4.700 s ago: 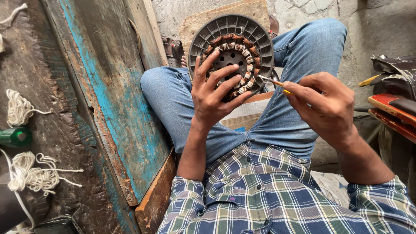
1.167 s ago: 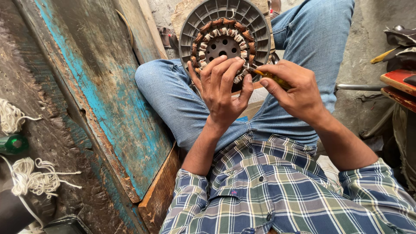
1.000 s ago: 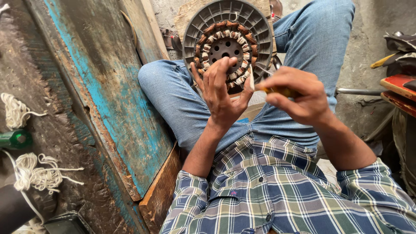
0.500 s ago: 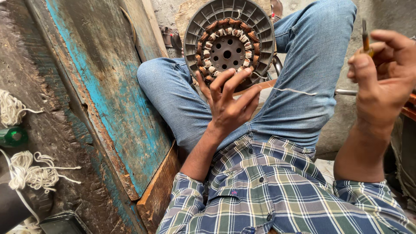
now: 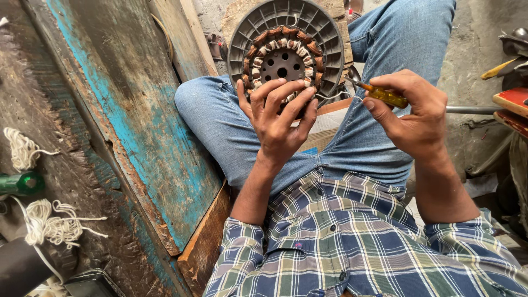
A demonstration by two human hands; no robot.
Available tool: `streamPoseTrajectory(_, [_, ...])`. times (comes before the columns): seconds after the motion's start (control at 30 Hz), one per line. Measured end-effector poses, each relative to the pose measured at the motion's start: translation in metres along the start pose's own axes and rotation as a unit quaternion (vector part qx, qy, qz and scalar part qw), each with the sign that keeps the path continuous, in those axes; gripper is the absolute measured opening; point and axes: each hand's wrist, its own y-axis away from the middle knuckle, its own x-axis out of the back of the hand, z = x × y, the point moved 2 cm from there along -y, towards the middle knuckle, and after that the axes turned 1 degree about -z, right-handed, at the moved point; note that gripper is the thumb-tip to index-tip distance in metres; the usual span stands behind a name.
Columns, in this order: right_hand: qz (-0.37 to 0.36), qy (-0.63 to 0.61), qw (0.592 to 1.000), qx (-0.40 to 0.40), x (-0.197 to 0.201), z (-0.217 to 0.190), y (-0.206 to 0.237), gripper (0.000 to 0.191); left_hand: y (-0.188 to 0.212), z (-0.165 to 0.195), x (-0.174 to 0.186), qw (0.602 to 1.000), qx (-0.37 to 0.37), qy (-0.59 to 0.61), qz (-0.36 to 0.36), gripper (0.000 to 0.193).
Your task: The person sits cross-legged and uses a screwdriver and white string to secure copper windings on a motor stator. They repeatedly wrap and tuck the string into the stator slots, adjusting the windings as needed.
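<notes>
Left hand: we spread our fingers, pressing the round motor stator between our knees.
Right hand: we grip a yellow-handled screwdriver, tip near the stator's rim.

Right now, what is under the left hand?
The left hand covers the lower part of the round motor part, whose copper coils show above the fingers. The coils beneath the palm are hidden.

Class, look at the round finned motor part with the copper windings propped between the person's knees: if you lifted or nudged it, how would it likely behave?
The motor part looks like rigid metal packed with copper coils, so probably heavy for its size. It stands on edge, steadied by the left hand, so being round, it may roll or tip if released. The windings and string ties look fairly delicate.
</notes>
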Motion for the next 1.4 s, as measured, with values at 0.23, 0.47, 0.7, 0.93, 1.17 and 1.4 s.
streamPoseTrajectory(0.23, [-0.017,0.0,0.999,-0.034,-0.008,-0.004,0.0,0.026,-0.007,0.0,0.005,0.998,0.025,0.056,-0.008,0.016])
streamPoseTrajectory(0.47, [-0.034,-0.03,0.998,-0.035,-0.012,-0.004,0.002,0.025,-0.043,-0.013,0.028,0.988,-0.069,0.022,-0.134,0.01])
streamPoseTrajectory(0.7, [-0.042,-0.042,0.998,-0.032,-0.011,-0.001,0.008,0.027,-0.085,-0.017,0.032,0.937,-0.207,0.016,-0.281,0.015])
streamPoseTrajectory(0.93, [-0.024,-0.032,0.998,-0.047,-0.008,0.006,0.015,0.026,-0.09,-0.01,0.029,0.924,-0.243,-0.046,-0.292,0.013])
streamPoseTrajectory(1.17, [-0.028,-0.026,0.999,-0.038,-0.009,0.004,0.012,0.026,-0.085,-0.004,0.017,0.92,-0.275,-0.073,-0.27,0.025])
streamPoseTrajectory(1.4, [-0.038,-0.037,0.998,-0.03,-0.017,-0.001,0.012,0.027,-0.086,-0.005,0.009,0.915,-0.301,-0.024,-0.269,0.025])
